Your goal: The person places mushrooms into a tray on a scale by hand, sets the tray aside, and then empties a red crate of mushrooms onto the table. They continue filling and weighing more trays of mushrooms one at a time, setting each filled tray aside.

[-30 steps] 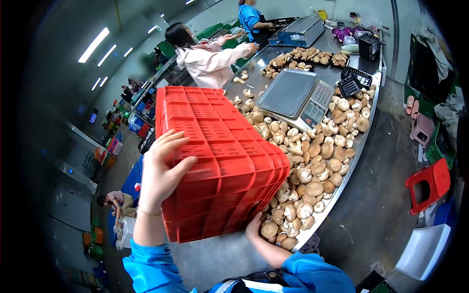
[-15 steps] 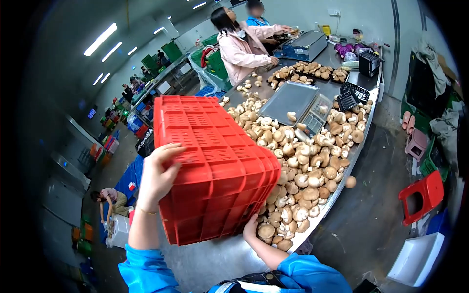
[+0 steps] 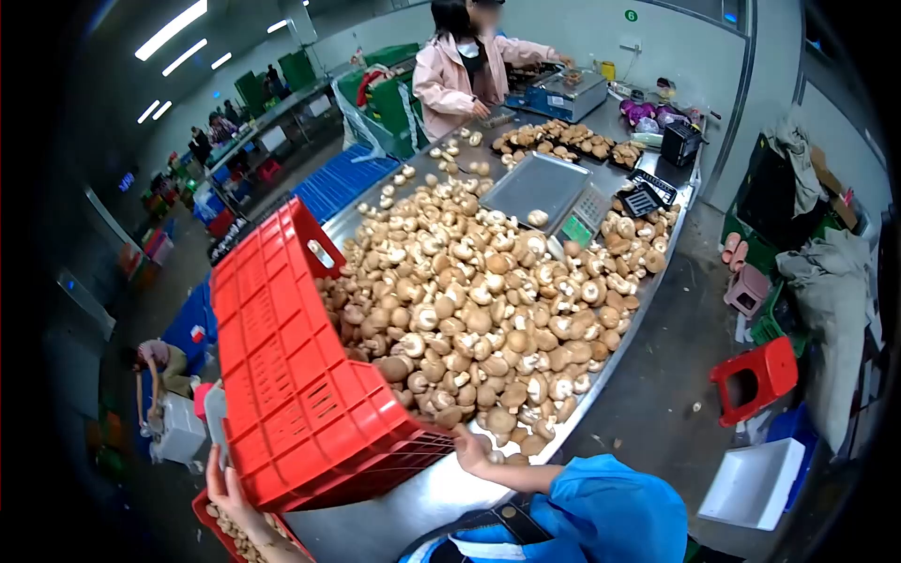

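Mushrooms (image 3: 488,310) lie in a big brown heap on the long metal table (image 3: 404,511), seen from the head camera. A red crate (image 3: 291,375) leans on its side at the table's near edge. Its open mouth faces the heap, so whatever is inside can slide out. The left hand (image 3: 230,488) grips the crate's low outer corner, fingers closed on the plastic, to carry the weight. The right hand (image 3: 474,448) is closed on the corner by the table, which keeps it from slipping. Under the left hand sits another crate (image 3: 202,511) with mushrooms in it. A scale (image 3: 549,188) stands past the heap. A person in a pink jacket (image 3: 450,80) works at the far end.
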